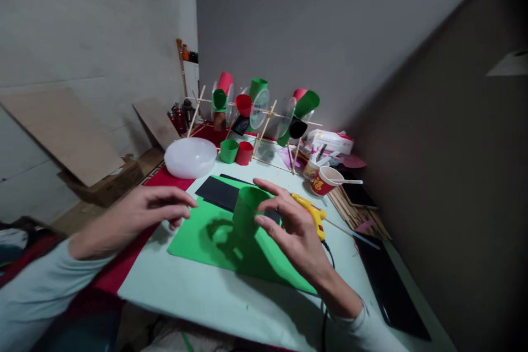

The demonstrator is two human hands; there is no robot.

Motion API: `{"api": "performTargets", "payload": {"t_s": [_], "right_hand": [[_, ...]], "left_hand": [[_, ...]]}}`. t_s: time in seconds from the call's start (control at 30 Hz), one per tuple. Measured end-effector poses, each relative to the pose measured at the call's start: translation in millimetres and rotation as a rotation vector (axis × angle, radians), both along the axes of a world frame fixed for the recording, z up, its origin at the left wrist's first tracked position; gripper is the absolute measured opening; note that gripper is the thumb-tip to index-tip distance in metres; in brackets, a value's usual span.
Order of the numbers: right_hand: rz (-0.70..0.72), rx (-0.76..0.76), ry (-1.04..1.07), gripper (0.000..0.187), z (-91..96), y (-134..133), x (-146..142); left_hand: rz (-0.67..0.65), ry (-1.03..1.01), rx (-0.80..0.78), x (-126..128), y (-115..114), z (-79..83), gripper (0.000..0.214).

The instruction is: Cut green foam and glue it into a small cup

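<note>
A green paper tube (245, 217) is upright over a green sheet (198, 236), its top rim toward me. My right hand (289, 220) is at the tube's right side, with thumb and a finger pinched at its wall near the rim and the index finger raised. My left hand (160, 209) hovers left of the green sheet, holding nothing, its fingers bent and apart. Black sheets (218, 191) lie partly over the green one, behind the tube. Just beyond my right hand lies a yellow glue gun (311, 212).
A stick frame (270, 115) carrying clear discs and coloured tubes stands at the back. Before it are a green cup (229, 151), a red cup (244, 153) and a translucent bowl (190, 158). Rightward are a paper cup (325, 181), wooden sticks (350, 212) and a black panel (388, 286).
</note>
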State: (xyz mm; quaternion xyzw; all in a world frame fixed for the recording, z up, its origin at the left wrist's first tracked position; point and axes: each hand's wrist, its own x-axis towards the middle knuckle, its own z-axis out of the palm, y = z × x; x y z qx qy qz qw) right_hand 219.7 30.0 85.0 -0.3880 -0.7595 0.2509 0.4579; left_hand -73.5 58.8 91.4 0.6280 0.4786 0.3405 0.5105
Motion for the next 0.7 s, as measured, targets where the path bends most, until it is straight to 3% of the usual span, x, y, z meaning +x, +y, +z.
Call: {"api": "performTargets", "payload": {"t_s": [0.13, 0.3, 0.47, 0.7], "right_hand": [[-0.076, -0.123, 0.323, 0.004, -0.9, -5, 20], [-0.144, -0.096, 0.485, 0.003, -13.7, -5, 38], [-0.153, -0.168, 0.576, 0.003, -29.2, 4, 50], [-0.140, -0.221, 0.527, 0.003, -35.4, 9, 54]], "left_hand": [[-0.117, -0.257, -0.267, 73, 3, -16.6, 0.018], [-0.176, -0.624, -0.525, 129, 5, -27.8, 0.022], [-0.082, -0.747, -0.555, 156, 11, -25.8, 0.022], [-0.037, -0.743, -0.585, 168, 16, -22.8, 0.024]]}}
